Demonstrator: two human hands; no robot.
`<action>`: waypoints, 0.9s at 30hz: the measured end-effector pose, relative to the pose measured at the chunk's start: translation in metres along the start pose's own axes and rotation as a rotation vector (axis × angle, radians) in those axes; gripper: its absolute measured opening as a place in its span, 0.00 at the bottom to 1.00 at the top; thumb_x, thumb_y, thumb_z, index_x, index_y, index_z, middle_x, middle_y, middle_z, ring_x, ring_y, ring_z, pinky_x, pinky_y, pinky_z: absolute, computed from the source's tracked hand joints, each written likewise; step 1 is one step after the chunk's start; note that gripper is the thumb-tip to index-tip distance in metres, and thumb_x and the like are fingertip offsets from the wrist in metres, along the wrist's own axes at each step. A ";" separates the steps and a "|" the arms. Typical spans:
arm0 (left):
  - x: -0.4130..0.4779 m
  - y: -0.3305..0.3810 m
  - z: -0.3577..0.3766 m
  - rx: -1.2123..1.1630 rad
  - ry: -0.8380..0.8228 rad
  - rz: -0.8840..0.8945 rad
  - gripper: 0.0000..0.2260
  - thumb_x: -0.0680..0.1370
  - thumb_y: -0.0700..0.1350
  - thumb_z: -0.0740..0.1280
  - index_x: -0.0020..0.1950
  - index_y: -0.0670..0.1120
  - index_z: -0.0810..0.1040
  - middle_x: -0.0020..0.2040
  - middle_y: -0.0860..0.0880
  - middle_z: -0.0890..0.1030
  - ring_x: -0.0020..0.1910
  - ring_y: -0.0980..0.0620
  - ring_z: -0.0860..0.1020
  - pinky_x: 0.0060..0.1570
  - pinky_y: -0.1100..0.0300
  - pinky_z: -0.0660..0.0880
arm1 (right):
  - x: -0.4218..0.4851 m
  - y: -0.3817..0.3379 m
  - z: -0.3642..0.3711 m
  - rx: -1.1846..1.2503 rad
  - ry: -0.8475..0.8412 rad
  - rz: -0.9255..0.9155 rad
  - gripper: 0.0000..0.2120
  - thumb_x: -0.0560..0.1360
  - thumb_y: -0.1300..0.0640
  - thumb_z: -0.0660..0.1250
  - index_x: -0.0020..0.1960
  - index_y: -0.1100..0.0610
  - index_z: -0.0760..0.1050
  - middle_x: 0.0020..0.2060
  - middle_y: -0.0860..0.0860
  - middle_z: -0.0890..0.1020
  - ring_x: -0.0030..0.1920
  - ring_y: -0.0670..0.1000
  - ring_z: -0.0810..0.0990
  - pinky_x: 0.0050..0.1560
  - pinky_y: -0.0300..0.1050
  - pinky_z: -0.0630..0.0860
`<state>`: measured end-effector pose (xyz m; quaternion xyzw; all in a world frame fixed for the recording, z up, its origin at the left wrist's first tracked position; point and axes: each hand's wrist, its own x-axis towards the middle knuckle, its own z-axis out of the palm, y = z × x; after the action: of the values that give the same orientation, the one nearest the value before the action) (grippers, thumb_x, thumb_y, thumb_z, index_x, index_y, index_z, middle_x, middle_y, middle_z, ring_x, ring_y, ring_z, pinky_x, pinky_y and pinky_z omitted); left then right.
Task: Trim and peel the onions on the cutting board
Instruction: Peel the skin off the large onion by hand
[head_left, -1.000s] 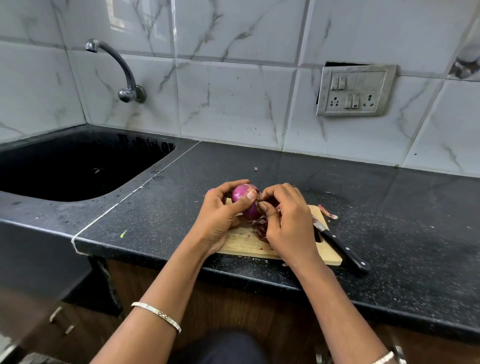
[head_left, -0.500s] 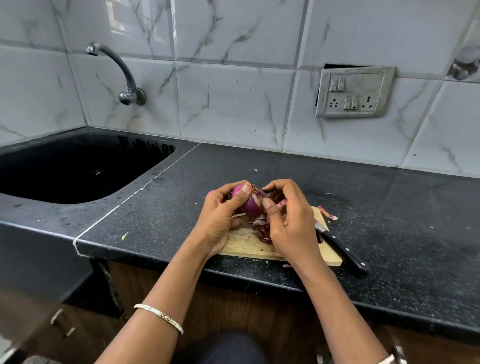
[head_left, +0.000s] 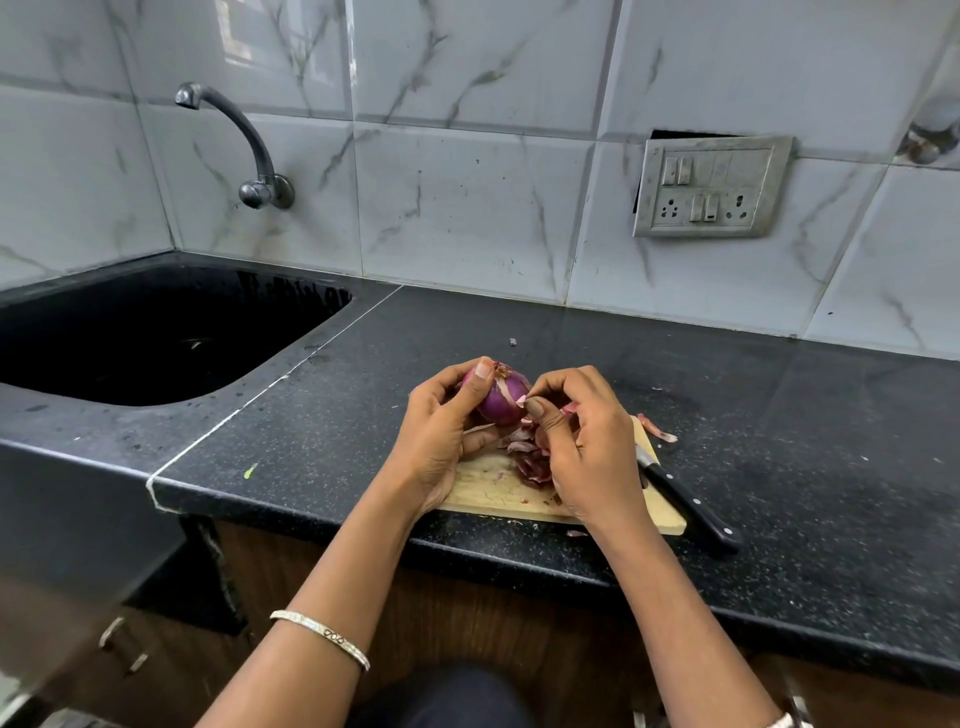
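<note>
Above cutting board (head_left: 483, 488): left hand (head_left: 441, 431) grips onion (head_left: 503, 400), right hand (head_left: 582, 447) pinches skin strip (head_left: 506, 389). Knife (head_left: 685, 499) along board's rt edge, peels (head_left: 530, 460) mid-board.

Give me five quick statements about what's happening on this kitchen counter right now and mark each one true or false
1. The left hand holds the red onion above the cutting board. True.
2. The right hand grips the knife. False: the knife lies at the board's right edge, and the right hand pinches a strip of onion skin.
3. Loose peels lie on the board. True.
4. The tap is running. False: no water shows.
5. The onion is cut in half. False: it looks whole.
</note>
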<state>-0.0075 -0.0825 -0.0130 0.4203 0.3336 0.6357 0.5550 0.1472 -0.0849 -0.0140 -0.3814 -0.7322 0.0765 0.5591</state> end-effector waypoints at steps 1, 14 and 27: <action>0.000 0.000 0.000 -0.009 0.011 0.004 0.24 0.75 0.53 0.70 0.64 0.37 0.79 0.56 0.36 0.84 0.50 0.45 0.85 0.50 0.49 0.85 | 0.000 0.000 -0.001 -0.011 0.012 0.012 0.01 0.79 0.59 0.69 0.49 0.54 0.79 0.46 0.45 0.78 0.48 0.51 0.78 0.48 0.45 0.74; -0.004 0.009 0.003 -0.144 0.034 -0.018 0.22 0.82 0.53 0.63 0.61 0.33 0.78 0.55 0.31 0.84 0.51 0.40 0.86 0.51 0.50 0.84 | -0.002 0.001 -0.005 -0.154 0.076 0.168 0.05 0.79 0.63 0.69 0.49 0.54 0.78 0.43 0.43 0.80 0.47 0.47 0.76 0.48 0.28 0.66; -0.006 0.012 -0.001 -0.259 0.000 -0.131 0.18 0.87 0.45 0.55 0.68 0.37 0.77 0.63 0.34 0.81 0.53 0.41 0.85 0.39 0.54 0.84 | -0.002 0.003 -0.003 -0.168 0.152 0.271 0.06 0.80 0.63 0.66 0.50 0.52 0.75 0.43 0.46 0.81 0.48 0.51 0.79 0.49 0.49 0.76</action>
<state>-0.0131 -0.0904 -0.0033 0.3227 0.2756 0.6356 0.6449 0.1518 -0.0846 -0.0160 -0.5266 -0.6336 0.0609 0.5635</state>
